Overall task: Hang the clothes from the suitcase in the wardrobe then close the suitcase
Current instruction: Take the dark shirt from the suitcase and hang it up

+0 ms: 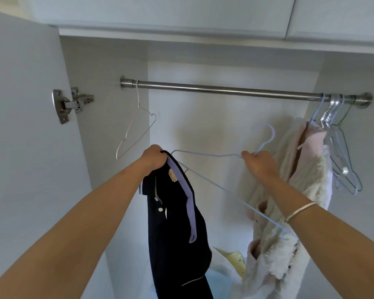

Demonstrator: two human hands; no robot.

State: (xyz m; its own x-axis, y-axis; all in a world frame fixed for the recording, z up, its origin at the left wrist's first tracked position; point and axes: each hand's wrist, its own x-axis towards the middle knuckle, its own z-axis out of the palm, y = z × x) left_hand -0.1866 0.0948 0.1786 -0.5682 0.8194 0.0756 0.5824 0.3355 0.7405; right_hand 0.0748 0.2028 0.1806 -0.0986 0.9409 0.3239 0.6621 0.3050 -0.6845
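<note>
Navy cotton shirt (175,223), lilac collar lining, white buttons. Location: hanging in front of the open wardrobe, below the rail (225,90) and not yet on a hanger. Suitcase not in view.

Handling (judged): soft, light, limp; it drapes straight down from one point and folds on itself. It will not slip easily, but the collar must be spread before a hanger goes in. Best hold: collar or shoulder seam, where the cloth is doubled.

Left grip (153,157): fingers curled, pinching the shirt at the collar.

Right grip (258,162): closed round the neck of a pale blue wire hanger (203,153), just below its hook. The hanger is tilted, with its near shoulder touching or just beside the shirt collar. Thin wire, likely springy and easily bent.

Step in hand (judged): threading the hanger into the collar.

Surroundings:
- White wire hanger (137,93), bare, at the left end of the rail.
- Cream fleece (307,169) with pink trim, hung near the right end, hanging just behind the right forearm.
- Bunch of spare hangers (337,134) at the far right.
- Door (20,104), open, with steel hinge (71,103).
- Bracelet (300,211) on the right wrist.
- Yellow item (231,257) low in the wardrobe; kind unclear.

Obstructions (judged): the middle of the rail is bare; the fleece may snag the hanger's far shoulder.
</note>
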